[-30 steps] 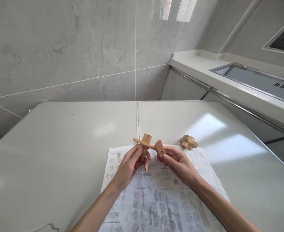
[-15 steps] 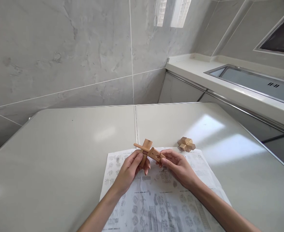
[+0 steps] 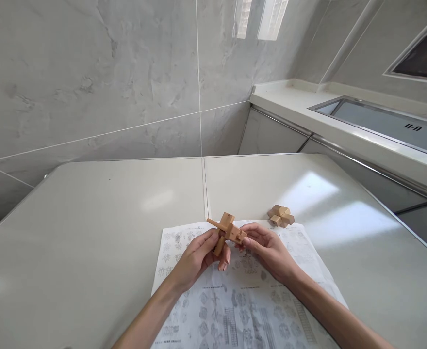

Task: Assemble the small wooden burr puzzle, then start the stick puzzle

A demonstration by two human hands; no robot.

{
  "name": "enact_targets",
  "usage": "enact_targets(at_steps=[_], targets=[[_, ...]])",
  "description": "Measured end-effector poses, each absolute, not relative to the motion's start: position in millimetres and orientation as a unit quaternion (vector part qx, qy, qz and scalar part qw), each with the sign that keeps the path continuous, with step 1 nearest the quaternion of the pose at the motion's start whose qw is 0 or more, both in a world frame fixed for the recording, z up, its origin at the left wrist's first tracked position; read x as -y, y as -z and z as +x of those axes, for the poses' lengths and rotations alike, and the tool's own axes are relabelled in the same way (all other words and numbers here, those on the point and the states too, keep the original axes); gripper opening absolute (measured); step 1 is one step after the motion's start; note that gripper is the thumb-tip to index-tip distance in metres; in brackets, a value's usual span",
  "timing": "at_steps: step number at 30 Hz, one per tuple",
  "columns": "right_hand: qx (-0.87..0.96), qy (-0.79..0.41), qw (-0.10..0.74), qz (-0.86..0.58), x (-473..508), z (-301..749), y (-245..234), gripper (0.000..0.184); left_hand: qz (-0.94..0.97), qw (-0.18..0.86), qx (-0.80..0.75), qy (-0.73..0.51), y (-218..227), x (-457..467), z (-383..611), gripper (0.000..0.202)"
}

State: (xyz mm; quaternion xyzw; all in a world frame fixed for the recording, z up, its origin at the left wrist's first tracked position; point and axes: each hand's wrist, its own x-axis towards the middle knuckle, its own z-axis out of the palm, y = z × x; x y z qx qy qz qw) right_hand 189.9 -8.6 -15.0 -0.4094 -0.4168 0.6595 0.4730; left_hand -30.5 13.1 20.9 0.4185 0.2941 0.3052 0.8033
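Note:
Between my hands, above the sheet, is a wooden interlocking puzzle made of crossed notched pieces, with a thin round stick pointing out to the upper left. My left hand is closed on its left side, thumb on top and fingertips curled below. My right hand pinches the right-hand notched block between thumb and fingers. Below lies a large creased instruction sheet printed with small puzzle diagrams. At the sheet's top right edge sits a second wooden puzzle, star-like and assembled, touched by neither hand.
The pale table spreads out on both sides of the sheet, with a seam down its far half. A grey tiled wall stands behind it. To the right runs a white counter with an inset sink.
The held puzzle has shifted slightly right, and its pieces look turned and closer together. Both hands keep their grip. The star-like puzzle stays in place.

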Motion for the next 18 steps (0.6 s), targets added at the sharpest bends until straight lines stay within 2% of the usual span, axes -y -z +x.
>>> enact_targets(at_steps=[18], targets=[[0.422, -0.648, 0.476, -0.419, 12, 188, 15, 0.027, 0.494, 0.825, -0.256, -0.096, -26, -10, -40, 0.037]])
